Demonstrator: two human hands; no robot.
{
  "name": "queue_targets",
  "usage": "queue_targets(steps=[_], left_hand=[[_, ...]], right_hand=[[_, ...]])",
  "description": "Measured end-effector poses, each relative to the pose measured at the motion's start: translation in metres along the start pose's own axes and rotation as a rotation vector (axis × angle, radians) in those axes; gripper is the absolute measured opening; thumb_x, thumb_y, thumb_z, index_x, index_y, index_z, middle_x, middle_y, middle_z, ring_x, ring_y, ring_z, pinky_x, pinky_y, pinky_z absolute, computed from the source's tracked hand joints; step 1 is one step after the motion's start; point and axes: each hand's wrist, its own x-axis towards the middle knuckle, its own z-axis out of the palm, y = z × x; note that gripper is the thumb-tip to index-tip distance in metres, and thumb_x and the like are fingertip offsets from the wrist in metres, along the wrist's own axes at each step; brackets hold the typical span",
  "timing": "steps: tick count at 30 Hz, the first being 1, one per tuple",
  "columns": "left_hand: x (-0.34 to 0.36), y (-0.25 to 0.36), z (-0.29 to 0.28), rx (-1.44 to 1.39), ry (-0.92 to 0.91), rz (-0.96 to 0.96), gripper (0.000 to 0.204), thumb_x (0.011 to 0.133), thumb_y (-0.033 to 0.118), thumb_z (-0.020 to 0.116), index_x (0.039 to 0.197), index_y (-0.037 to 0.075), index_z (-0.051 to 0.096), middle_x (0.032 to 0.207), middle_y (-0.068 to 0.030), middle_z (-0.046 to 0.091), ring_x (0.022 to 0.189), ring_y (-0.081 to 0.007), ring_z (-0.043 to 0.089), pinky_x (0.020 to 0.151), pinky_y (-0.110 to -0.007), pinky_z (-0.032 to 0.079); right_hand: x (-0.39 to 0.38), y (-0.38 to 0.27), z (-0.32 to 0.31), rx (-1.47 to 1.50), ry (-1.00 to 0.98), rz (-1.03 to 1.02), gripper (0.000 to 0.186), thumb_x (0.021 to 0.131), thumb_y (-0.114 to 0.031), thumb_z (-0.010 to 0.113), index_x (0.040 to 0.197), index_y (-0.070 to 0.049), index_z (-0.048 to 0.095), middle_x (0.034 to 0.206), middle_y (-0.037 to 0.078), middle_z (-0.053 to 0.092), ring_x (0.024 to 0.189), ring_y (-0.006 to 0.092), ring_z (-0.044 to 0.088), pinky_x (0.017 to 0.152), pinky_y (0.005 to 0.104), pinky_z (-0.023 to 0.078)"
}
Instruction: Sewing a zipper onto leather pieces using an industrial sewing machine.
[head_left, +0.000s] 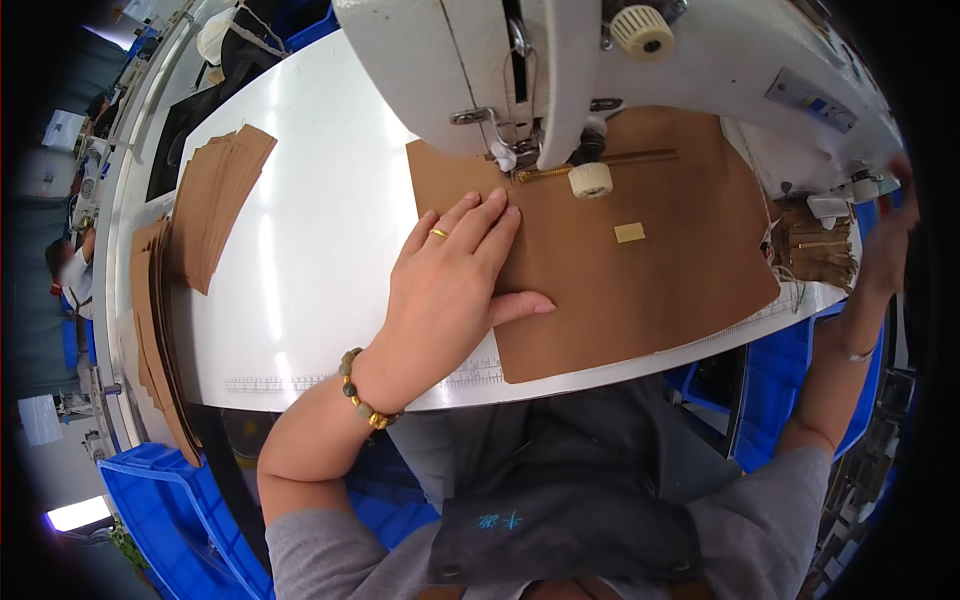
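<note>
We are pressing our left hand (455, 285) flat, fingers spread, gripping nothing, on the brown leather panel (640, 285) lying at the table's (320, 250) near edge, while our blurred right hand (885, 245) is reaching right, grip unreadable.

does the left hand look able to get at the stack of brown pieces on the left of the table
Probably yes. The left hand lies flat on the brown panel, holding nothing, and only bare white table separates it from the stack of brown pieces.
</note>
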Motion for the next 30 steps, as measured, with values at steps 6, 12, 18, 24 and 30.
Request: queue_targets(steps=[6, 12, 18, 24, 30], left_hand=[[0.002, -0.001, 0.000, -0.020, 0.004, 0.012, 0.084, 0.074, 0.058, 0.084, 0.131, -0.001, 0.069, 0.142, -0.0151, 0.066, 0.132, -0.0339, 0.062, 0.112, -0.045, 0.047], [0.002, -0.003, -0.001, -0.026, -0.009, -0.003, 0.085, 0.073, 0.058, 0.085, 0.132, -0.001, 0.068, 0.141, -0.0151, 0.066, 0.131, -0.0336, 0.062, 0.113, -0.046, 0.046], [0.001, -0.003, 0.001, -0.045, -0.021, -0.022, 0.085, 0.072, 0.058, 0.085, 0.133, 0.001, 0.068, 0.142, -0.0149, 0.066, 0.133, -0.0323, 0.062, 0.114, -0.047, 0.045], [0.005, -0.005, 0.002, -0.018, -0.015, -0.010, 0.085, 0.073, 0.058, 0.085, 0.134, 0.001, 0.067, 0.143, -0.0152, 0.066, 0.134, -0.0320, 0.061, 0.115, -0.046, 0.043], [0.006, -0.008, 0.004, -0.020, -0.027, -0.030, 0.087, 0.075, 0.060, 0.083, 0.137, 0.002, 0.066, 0.144, -0.0146, 0.065, 0.137, -0.0327, 0.058, 0.117, -0.049, 0.041]], right_hand=[[-0.016, -0.109, 0.133, 0.326, -0.350, -0.269, 0.021, 0.084, -0.022, 0.080, 0.094, -0.006, 0.071, 0.095, 0.009, 0.067, 0.095, 0.0268, 0.068, 0.088, 0.0402, 0.056], [-0.015, -0.124, 0.171, 0.297, -0.475, -0.197, 0.030, 0.087, -0.030, 0.078, 0.104, -0.006, 0.075, 0.100, 0.010, 0.071, 0.102, 0.0270, 0.068, 0.098, 0.0422, 0.051], [-0.020, -0.127, 0.175, 0.277, -0.413, -0.178, 0.029, 0.089, -0.030, 0.076, 0.104, -0.006, 0.076, 0.102, 0.011, 0.072, 0.104, 0.0273, 0.068, 0.100, 0.0444, 0.051], [-0.019, -0.125, 0.181, 0.279, -0.405, -0.161, 0.024, 0.091, -0.028, 0.075, 0.100, -0.006, 0.077, 0.103, 0.012, 0.073, 0.104, 0.0284, 0.069, 0.102, 0.0470, 0.050], [-0.020, -0.123, 0.186, 0.272, -0.386, -0.168, 0.021, 0.091, -0.026, 0.074, 0.097, -0.006, 0.078, 0.103, 0.011, 0.073, 0.103, 0.0276, 0.069, 0.103, 0.0470, 0.049]])
